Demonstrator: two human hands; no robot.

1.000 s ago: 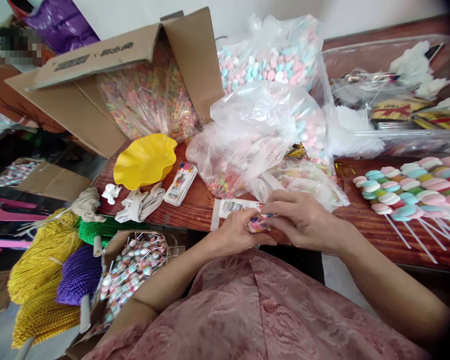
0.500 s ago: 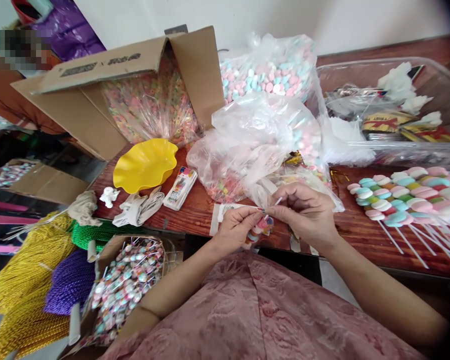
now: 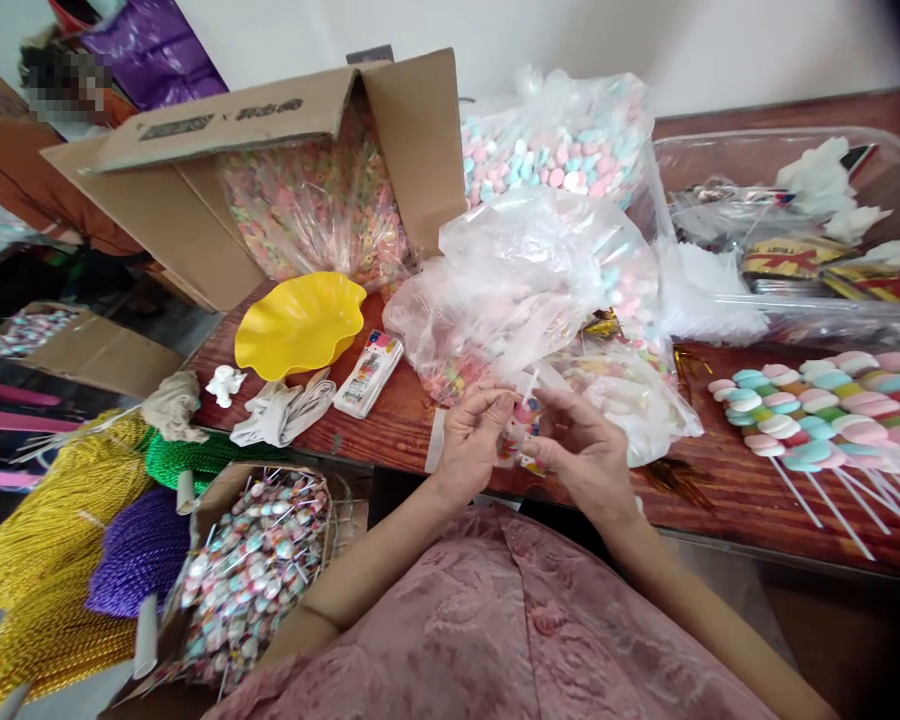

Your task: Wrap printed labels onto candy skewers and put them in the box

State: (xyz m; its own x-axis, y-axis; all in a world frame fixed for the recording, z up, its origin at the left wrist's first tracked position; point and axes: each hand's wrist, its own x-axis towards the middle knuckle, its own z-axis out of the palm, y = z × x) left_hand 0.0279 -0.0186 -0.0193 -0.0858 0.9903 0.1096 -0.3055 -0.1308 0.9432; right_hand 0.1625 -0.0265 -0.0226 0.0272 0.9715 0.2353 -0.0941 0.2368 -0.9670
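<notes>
My left hand (image 3: 474, 440) and my right hand (image 3: 583, 452) meet over the front edge of the wooden table (image 3: 720, 480). Between their fingertips they pinch a small wrapped candy stick (image 3: 523, 432) with pink and coloured pieces; its white stick points up. Both hands have their fingers closed round it. Just behind them lie clear plastic bags of pastel candies (image 3: 525, 290). A row of finished marshmallow sticks (image 3: 817, 410) lies on the table to the right.
A yellow wavy bowl (image 3: 300, 322), a tipped cardboard box of candy (image 3: 307, 190) and a clear tray (image 3: 795, 230) stand behind. Left, below the table, a box of wrapped sweets (image 3: 255, 570) sits by gold, green and purple cord bundles (image 3: 67, 540).
Both hands have turned the candy stick upright and lifted it a little toward the bags. The view has shifted slightly to the right.
</notes>
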